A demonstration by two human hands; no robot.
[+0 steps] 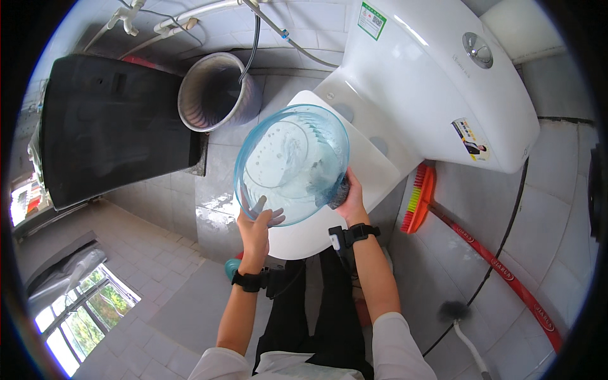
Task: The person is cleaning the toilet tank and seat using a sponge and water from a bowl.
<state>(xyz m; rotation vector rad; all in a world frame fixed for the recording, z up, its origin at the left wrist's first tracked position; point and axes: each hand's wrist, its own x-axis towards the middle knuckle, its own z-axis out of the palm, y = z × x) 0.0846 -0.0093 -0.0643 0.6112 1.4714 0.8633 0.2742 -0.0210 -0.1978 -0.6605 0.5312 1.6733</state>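
I hold the clear blue basin (285,158) in front of the toilet tank (437,76), above the closed white lid (301,240), probably two-handed for balance. My left grip (254,229), farther from the tank, is clamped on the basin's wall; my right grip (352,199), nearer the tank, presses a dark pad (340,194) (cloth or sponge, I can't tell) against it. Both forearms reach forward.

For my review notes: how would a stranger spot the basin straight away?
Find the big white toilet at the upper right, then its white lid near the middle. Over that lid, the left hand and right hand are at the near side of a round basin. Its see-through, pale-blue walls set it apart from the opaque bucket standing beyond it.
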